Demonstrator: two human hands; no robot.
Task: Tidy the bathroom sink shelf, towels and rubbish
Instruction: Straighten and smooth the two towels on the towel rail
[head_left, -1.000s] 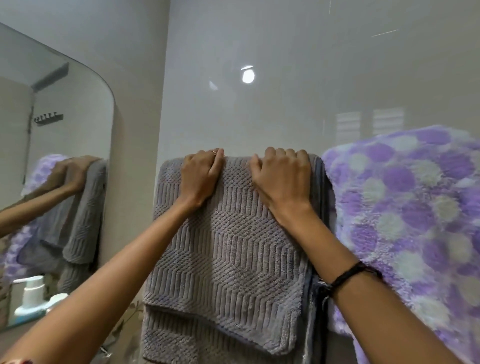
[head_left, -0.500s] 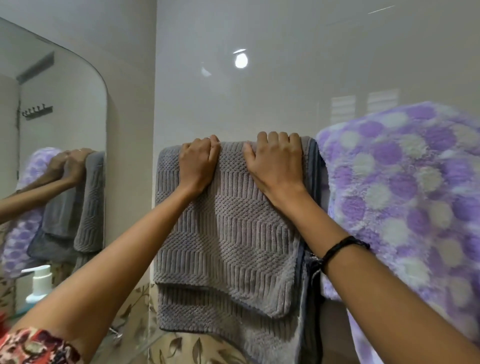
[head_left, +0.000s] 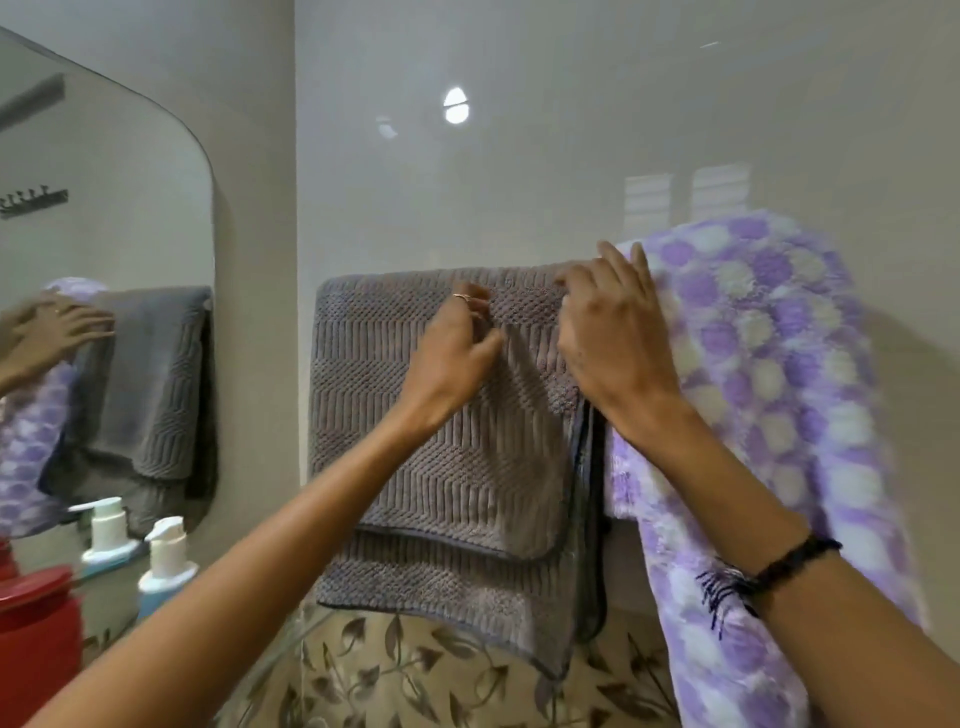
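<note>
hands shift along the grey towel (head_left: 415, 441) hanging on the wall.

left hand (head_left: 457, 358), earlier flat on top, now pinches its front; right hand (head_left: 613, 332) has slid right, fingers spread at the purple towel (head_left: 769, 364) beside it.

Glossy pale beige wall (head_left: 571, 156) ahead, meeting a second plain wall (head_left: 249, 130) at a corner on the left. Round light glare (head_left: 456, 105) reflected high on the glossy surface; two slatted bright patches (head_left: 685, 195) reflected further right. Mirror (head_left: 104, 234) with a rounded upper corner mounted on the left wall. Leaf-patterned tiles (head_left: 415, 670) along the bottom.
</note>
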